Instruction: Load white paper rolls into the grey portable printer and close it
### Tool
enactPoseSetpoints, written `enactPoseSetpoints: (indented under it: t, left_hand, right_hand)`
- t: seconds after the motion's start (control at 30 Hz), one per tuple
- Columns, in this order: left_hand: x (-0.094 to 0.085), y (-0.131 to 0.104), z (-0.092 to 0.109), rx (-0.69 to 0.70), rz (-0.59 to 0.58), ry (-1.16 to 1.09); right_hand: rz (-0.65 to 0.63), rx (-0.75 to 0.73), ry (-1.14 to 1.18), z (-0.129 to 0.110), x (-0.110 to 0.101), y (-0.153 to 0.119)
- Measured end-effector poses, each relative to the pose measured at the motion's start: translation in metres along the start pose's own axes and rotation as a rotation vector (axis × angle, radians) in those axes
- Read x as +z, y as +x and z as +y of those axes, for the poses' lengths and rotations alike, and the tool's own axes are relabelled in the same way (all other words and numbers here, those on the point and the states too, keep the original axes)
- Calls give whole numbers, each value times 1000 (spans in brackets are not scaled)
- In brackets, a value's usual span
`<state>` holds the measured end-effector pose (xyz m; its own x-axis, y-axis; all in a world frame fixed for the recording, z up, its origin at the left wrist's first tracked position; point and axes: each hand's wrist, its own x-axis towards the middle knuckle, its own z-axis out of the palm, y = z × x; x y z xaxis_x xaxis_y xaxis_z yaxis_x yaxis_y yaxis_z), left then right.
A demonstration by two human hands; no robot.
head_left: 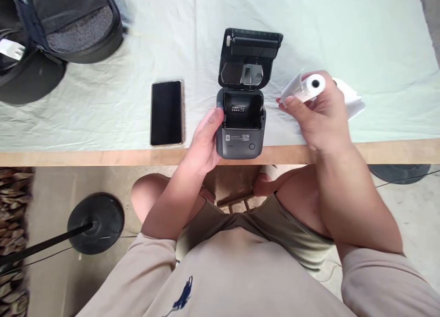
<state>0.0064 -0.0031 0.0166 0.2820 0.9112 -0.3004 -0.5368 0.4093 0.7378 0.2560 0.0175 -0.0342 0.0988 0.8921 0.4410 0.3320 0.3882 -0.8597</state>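
My left hand [206,136] is closed on the left side of a dark grey portable printer [239,143] at the table's front edge. The printer's lid [250,56] stands open, and no roll lies in its compartment. To the right of the printer, my right hand [321,111] is closed round a white paper roll [305,89]. The roll's dark core hole faces me, and a loose flap of paper hangs off its left side. More white paper [349,99] shows behind my right hand; whether it joins the roll I cannot tell.
A phone [167,113] with a dark screen lies left of the printer. At the back left an unzipped black case [82,28] holds a white plug [12,49]. A pale cloth [137,46] covers the table up to its wooden front edge [85,158].
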Motion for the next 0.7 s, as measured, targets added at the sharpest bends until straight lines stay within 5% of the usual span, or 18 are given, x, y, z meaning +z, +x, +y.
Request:
enactPoseSetpoints:
  t: [0.2, 0.4, 0.57, 0.7]
  left_hand:
    - [-5, 3, -1, -5, -24, 18]
    - [-8, 3, -2, 0, 23, 61]
    - [-9, 4, -1, 11, 2, 46]
    - [-9, 6, -3, 7, -1, 48]
  right_hand:
    - [-92, -123, -457, -16, 3, -7]
    - [164, -375, -765, -27, -46, 6]
    - [118, 147, -1060, -11, -64, 11]
    - [106, 268, -1072, -21, -55, 5]
